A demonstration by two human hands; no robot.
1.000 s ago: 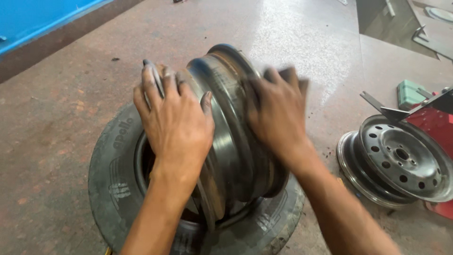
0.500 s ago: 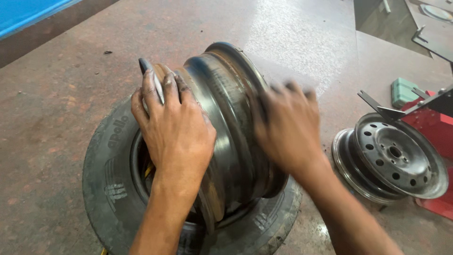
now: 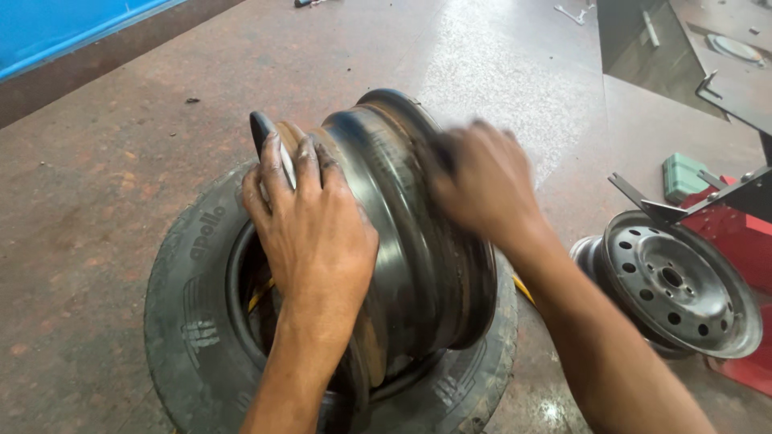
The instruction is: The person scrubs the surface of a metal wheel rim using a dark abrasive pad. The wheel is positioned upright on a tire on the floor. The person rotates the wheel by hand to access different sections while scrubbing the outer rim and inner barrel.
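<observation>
A dark steel wheel rim (image 3: 402,241) stands on edge inside the hole of a black tyre (image 3: 189,321) that lies flat on the floor. My left hand (image 3: 310,225) grips the rim's near flange, fingers curled over its top edge. On the rim's right side my right hand (image 3: 482,181) presses against the barrel; it is motion-blurred, and whether it holds a rag or anything else I cannot tell.
A second grey steel rim (image 3: 675,281) leans at the right against a red machine (image 3: 740,233) with a metal arm. A green box (image 3: 683,177) lies behind it. A blue wall (image 3: 56,32) borders the top left of the reddish concrete floor (image 3: 96,161).
My right hand has slid along the rim's barrel toward the middle and is blurred with motion. The left hand keeps its grip. The view has shifted slightly.
</observation>
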